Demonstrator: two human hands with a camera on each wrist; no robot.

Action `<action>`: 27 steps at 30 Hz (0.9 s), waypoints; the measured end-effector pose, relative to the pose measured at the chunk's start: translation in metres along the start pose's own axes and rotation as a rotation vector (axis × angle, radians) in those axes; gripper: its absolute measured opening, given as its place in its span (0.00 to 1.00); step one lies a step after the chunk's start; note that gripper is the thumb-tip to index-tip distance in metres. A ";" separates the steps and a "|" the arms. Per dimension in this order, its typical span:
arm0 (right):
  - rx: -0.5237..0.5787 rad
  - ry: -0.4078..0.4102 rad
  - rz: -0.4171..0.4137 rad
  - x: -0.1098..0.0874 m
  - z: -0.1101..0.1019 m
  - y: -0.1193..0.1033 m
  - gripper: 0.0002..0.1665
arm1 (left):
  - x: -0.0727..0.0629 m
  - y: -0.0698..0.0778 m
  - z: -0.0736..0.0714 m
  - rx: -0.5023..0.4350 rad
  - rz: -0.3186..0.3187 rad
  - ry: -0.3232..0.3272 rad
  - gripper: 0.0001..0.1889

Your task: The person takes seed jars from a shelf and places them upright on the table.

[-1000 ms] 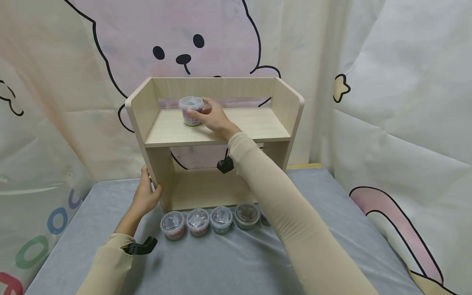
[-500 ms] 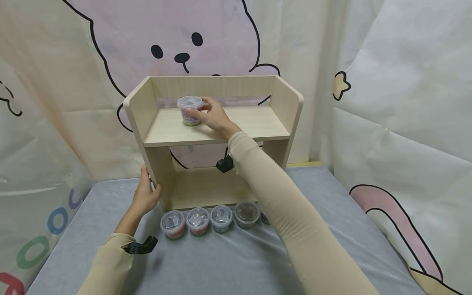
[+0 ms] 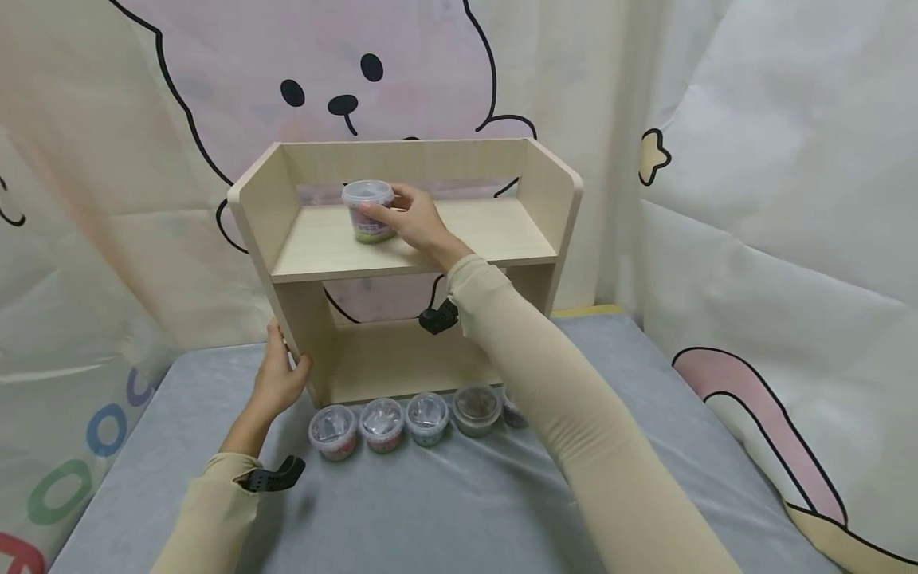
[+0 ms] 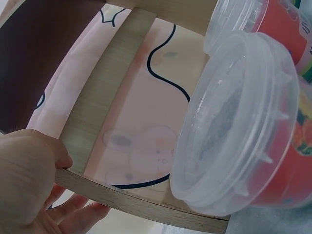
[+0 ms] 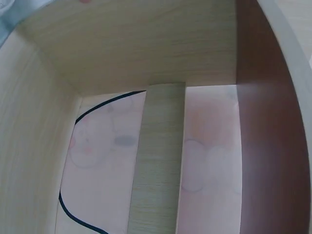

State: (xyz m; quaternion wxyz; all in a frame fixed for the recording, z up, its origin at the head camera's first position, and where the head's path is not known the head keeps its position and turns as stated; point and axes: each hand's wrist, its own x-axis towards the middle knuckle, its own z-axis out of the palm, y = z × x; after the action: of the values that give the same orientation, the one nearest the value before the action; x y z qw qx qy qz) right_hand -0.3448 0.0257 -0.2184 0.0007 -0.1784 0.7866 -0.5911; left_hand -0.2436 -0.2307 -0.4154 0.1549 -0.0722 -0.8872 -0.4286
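Note:
On the upper board of a pale wooden two-tier shelf (image 3: 405,363), toward its left half, stands a small clear plastic tub (image 3: 369,215) with a lid. Thumb and fingers of my right hand (image 3: 416,219) hold it from the right. My left hand (image 3: 278,383) grips the front edge of the shelf's left side panel, low down. The left wrist view shows the left hand (image 4: 34,180) with its thumb inside the panel edge and fingers outside. In the right wrist view only the shelf's inside (image 5: 161,161) shows; the hand is out of frame.
Several lidded tubs (image 3: 382,424) stand in a row on the grey-blue cloth (image 3: 402,510) before the shelf, the rightmost partly behind the right sleeve. A large lidded tub (image 4: 234,122) fills the left wrist view's right side. Printed curtains (image 3: 588,96) hang behind and beside the table.
The head view has shifted slightly, so the shelf sits a little higher and further left in frame. The held tub is turned slightly; both hands keep their grips.

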 end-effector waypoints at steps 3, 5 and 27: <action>0.007 -0.013 0.001 -0.002 -0.002 0.004 0.41 | -0.002 -0.003 0.002 -0.007 0.012 -0.001 0.38; 0.035 -0.015 0.007 -0.003 -0.003 0.005 0.41 | -0.003 -0.006 0.004 -0.011 0.019 -0.012 0.38; 0.192 -0.066 -0.007 -0.038 -0.042 -0.009 0.37 | 0.001 -0.006 -0.002 -0.017 0.043 0.010 0.39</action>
State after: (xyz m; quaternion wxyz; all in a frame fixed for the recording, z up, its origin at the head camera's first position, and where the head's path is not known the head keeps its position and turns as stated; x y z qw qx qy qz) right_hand -0.3152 0.0733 -0.2054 0.0416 -0.1995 0.7252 -0.6577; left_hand -0.2459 -0.2363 -0.4183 0.1679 -0.0904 -0.8809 -0.4332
